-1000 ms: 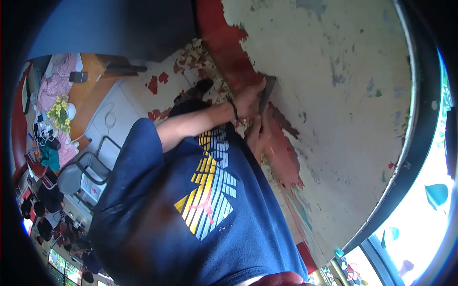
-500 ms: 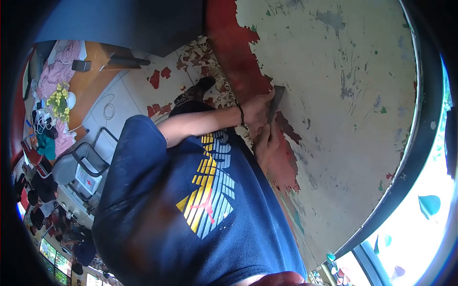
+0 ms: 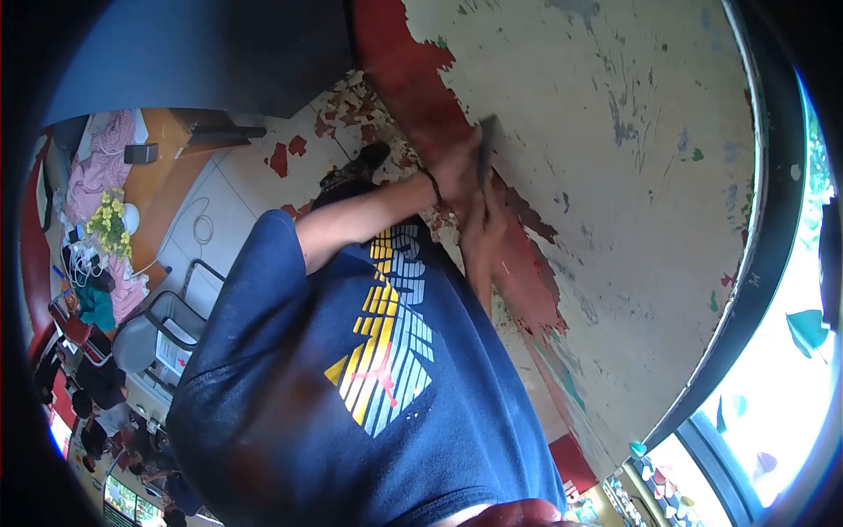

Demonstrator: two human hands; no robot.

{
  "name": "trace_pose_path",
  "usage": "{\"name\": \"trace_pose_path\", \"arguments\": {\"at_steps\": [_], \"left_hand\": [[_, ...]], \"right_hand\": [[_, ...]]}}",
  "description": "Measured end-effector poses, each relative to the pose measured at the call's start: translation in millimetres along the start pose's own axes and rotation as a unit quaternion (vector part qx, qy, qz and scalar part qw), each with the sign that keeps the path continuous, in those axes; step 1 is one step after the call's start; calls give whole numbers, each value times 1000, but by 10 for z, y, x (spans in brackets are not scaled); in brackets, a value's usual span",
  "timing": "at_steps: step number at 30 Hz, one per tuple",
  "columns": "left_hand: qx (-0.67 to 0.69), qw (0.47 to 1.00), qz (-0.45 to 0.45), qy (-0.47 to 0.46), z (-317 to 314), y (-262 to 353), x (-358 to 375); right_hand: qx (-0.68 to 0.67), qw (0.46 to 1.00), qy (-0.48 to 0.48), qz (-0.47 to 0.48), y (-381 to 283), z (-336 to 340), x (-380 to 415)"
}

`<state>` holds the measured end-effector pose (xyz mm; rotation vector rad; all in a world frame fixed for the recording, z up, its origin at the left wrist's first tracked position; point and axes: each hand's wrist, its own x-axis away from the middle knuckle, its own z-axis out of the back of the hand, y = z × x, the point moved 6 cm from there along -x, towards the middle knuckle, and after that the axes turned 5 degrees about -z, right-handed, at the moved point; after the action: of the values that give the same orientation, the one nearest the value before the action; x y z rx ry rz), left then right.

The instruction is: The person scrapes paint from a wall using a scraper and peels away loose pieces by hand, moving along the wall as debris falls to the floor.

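My left hand (image 3: 455,171), with a dark band at its wrist, is closed around a flat metal scraper (image 3: 488,140). Just below it, my right hand (image 3: 483,224) also grips the scraper, its fingers wrapped at the tool's lower end. The blade lies over the border between a red peeling layer (image 3: 421,97) and the pale, scratched surface of a large curved panel (image 3: 632,220). Another strip of red layer (image 3: 527,285) with ragged edges continues beneath my right hand. Part of the scraper is hidden by my fingers.
Red and pale flakes (image 3: 279,160) litter the tiled floor. To the left are a wooden desk (image 3: 167,167) with yellow flowers (image 3: 110,224), a grey chair (image 3: 145,338) and a loose cable (image 3: 204,228). Several people are farther back. A dark rim (image 3: 755,290) bounds the panel.
Both hands and the scraper have shifted up and slightly left in view. The panel's outline has also shifted a little as the view moved.
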<state>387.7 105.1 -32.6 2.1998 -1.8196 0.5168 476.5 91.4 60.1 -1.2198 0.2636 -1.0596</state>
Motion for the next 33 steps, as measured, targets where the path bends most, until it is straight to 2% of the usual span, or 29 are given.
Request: {"name": "trace_pose_path", "arguments": {"at_steps": [2,3,5,7,9,11,15,17,18,20,21,23,26,29,30,32,33], "left_hand": [[-11,996,79,47,-174,-241,152],[-12,996,75,38,-217,-224,123],[-17,998,55,33,-144,-197,84],[-7,999,34,8,-1,25,-83],[4,1000,9,-7,26,-17,-7],[2,996,80,30,-122,-211,116],[1,994,97,51,-53,-207,10],[-5,999,26,28,147,18,-133],[-6,999,24,33,176,-51,-100],[-4,998,54,38,-4,-183,37],[-5,998,53,38,-39,-193,75],[-1,995,99,30,-81,-270,101],[-44,996,75,21,125,-146,-25],[-16,996,81,34,80,-226,12],[-21,996,83,32,70,-194,6],[-50,996,77,18,45,-105,23],[-48,995,80,21,51,-94,10]], "right_hand": [[46,998,46,13,-104,178,150],[48,997,48,23,-47,196,72],[92,985,65,131,-65,199,5],[100,984,53,139,-152,49,-124],[102,984,33,140,-213,13,3],[-12,998,38,58,-164,150,100],[92,994,26,57,72,184,-38],[117,980,37,159,-3,-20,-168],[113,980,33,157,-44,28,-75],[52,993,-19,-100,-104,128,98],[51,994,-20,-99,-14,135,118],[41,999,25,1,82,187,106],[56,998,15,-18,172,49,101],[40,995,0,-87,-28,111,163],[36,996,3,-84,71,82,127],[19,999,28,24,-25,-32,45],[20,999,29,20,6,-24,27]]}}
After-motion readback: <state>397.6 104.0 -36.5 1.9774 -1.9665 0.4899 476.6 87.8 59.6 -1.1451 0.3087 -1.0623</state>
